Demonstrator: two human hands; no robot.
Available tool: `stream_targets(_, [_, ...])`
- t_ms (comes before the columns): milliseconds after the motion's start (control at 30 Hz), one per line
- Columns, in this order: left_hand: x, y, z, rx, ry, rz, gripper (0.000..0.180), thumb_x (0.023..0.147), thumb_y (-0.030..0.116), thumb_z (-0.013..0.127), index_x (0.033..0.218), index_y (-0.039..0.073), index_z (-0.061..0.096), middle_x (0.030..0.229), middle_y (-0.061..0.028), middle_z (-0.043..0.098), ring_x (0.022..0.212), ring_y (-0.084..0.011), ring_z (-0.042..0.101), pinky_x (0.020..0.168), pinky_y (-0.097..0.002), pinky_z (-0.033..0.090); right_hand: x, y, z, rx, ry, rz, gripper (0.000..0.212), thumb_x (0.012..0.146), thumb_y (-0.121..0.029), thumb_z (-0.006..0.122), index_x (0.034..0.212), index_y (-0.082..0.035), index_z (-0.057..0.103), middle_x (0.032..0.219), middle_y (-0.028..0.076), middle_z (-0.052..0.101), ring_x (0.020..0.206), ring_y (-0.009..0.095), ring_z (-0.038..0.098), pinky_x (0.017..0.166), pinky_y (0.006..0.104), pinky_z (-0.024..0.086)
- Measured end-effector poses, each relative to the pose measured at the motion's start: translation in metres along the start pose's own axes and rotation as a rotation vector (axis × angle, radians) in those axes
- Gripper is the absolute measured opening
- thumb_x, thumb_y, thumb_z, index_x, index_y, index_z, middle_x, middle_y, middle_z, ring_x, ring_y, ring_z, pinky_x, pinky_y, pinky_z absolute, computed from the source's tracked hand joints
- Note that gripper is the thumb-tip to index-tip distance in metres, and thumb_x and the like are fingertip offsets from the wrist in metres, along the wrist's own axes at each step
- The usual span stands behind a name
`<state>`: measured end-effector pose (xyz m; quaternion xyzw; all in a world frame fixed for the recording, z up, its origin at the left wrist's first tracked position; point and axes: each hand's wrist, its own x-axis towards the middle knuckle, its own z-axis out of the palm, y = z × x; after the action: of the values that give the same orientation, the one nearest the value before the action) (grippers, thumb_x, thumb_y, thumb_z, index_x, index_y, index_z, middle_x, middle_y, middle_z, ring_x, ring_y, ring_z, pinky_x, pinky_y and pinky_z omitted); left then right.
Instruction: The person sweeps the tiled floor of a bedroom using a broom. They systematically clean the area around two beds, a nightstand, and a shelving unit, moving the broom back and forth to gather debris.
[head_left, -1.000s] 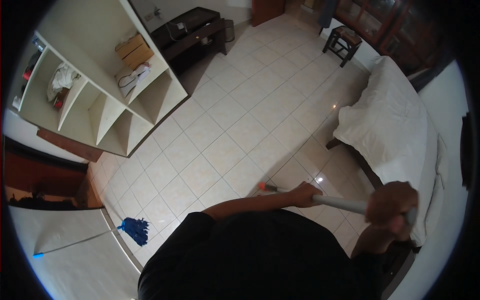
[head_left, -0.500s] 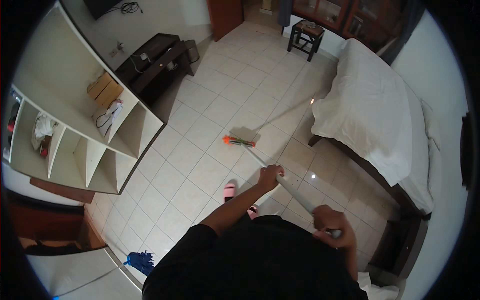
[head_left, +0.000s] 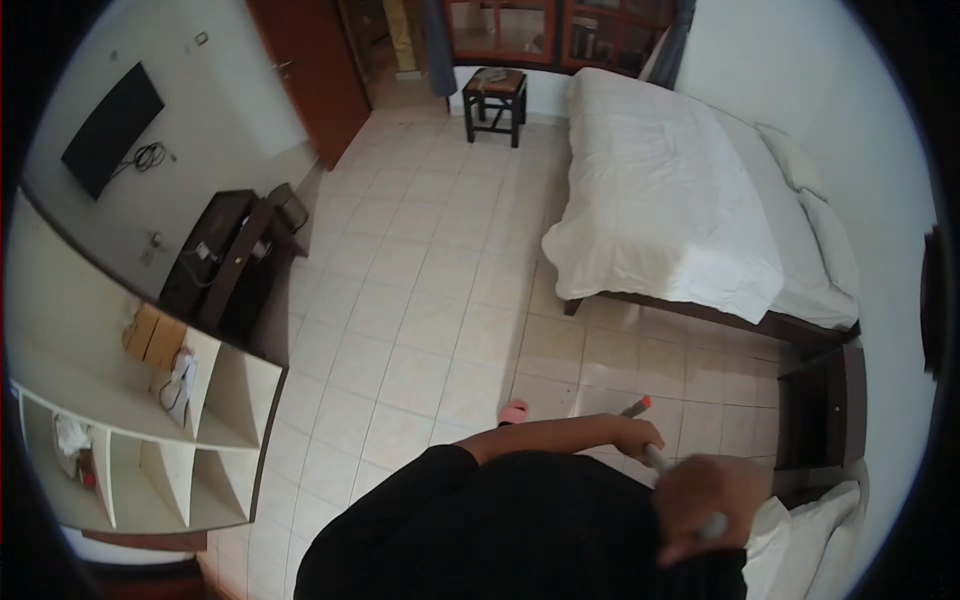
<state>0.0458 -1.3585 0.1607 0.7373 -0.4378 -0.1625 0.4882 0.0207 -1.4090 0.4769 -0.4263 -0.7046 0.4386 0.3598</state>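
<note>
Both my hands grip the pale pole (head_left: 657, 457) of a floor broom. My left hand (head_left: 634, 437) is wrapped round the lower part of the pole, its arm reaching across to the right. Higher up, near the rounded pole end, my right hand (head_left: 715, 495) is closed on it, a little blurred. Just beyond my left hand shows a bit of the broom head (head_left: 636, 406), green with an orange tip; the rest is hidden behind my arm. A pink slipper (head_left: 513, 411) is visible on the tiles in front of me.
To the right stand a bed (head_left: 670, 200) with white covers and a dark nightstand (head_left: 825, 410). Open shelves (head_left: 225, 400), a dark desk (head_left: 225, 260) and a waste bin (head_left: 289, 207) line the left. A stool (head_left: 495, 100) stands at the back, near a brown door (head_left: 300, 80).
The broom head has swung from the middle of the floor to the right, close to me. Both hands moved right with the pole. My view has turned, and the blue mop has left it.
</note>
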Motion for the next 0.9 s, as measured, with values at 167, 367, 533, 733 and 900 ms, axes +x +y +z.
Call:
stream_targets(167, [-0.031, -0.054, -0.022, 0.082, 0.04, -0.115, 0.019, 0.069, 0.02, 0.065, 0.077, 0.008, 0.053, 0.076, -0.0112, 0.055, 0.076, -0.0314, 0.053, 0.067, -0.0392, 0.04, -0.036, 0.041, -0.02, 0.069, 0.181, 0.072, 0.016, 0.075, -0.01, 0.066, 0.064, -0.004, 0.056, 0.061, 0.007, 0.055, 0.056, 0.02, 0.053, 0.053, 0.0321, 0.038])
stream_targets(367, [-0.097, -0.133, -0.08, 0.062, 0.157, -0.29, 0.028, 0.072, 0.034, 0.065, 0.069, 0.009, 0.053, 0.069, -0.0125, 0.056, 0.069, -0.0325, 0.055, 0.059, -0.0403, 0.042, -0.072, 0.114, -0.015, 0.207, 0.962, -0.009, 0.015, 0.071, -0.005, 0.067, 0.062, -0.002, 0.055, 0.056, 0.008, 0.053, 0.053, 0.02, 0.052, 0.056, 0.0344, 0.039])
stream_targets(533, [-0.077, -0.129, -0.122, 0.071, 0.103, -0.345, 0.022, 0.069, 0.026, 0.064, 0.068, 0.009, 0.051, 0.065, -0.0129, 0.054, 0.067, -0.0335, 0.055, 0.057, -0.0406, 0.041, -0.078, 0.13, 0.004, 0.083, 1.712, -0.139, 0.015, 0.074, -0.013, 0.062, 0.067, -0.003, 0.053, 0.059, 0.008, 0.054, 0.053, 0.019, 0.051, 0.059, 0.0361, 0.043])
stream_targets(733, [0.038, -0.069, -0.093, -0.12, 0.098, -0.004, 0.019, 0.065, 0.018, 0.065, 0.067, 0.008, 0.049, 0.063, -0.0119, 0.052, 0.064, -0.0344, 0.052, 0.055, -0.0405, 0.04, -0.1, 0.044, 0.024, -0.312, 1.82, -0.292, 0.024, 0.078, -0.023, 0.064, 0.071, -0.009, 0.046, 0.047, -0.001, 0.048, 0.035, 0.01, 0.044, 0.039, 0.0218, 0.041])
stream_targets(900, [0.124, -0.069, -0.064, -0.08, 0.005, 0.301, 0.022, 0.064, 0.018, 0.068, 0.064, 0.009, 0.048, 0.063, -0.008, 0.052, 0.062, -0.0298, 0.054, 0.054, -0.0372, 0.04, -0.099, 0.023, -0.019, -0.616, 0.992, -0.022, 0.02, 0.077, -0.016, 0.065, 0.068, -0.001, 0.053, 0.057, 0.008, 0.054, 0.046, 0.019, 0.051, 0.044, 0.0298, 0.041])
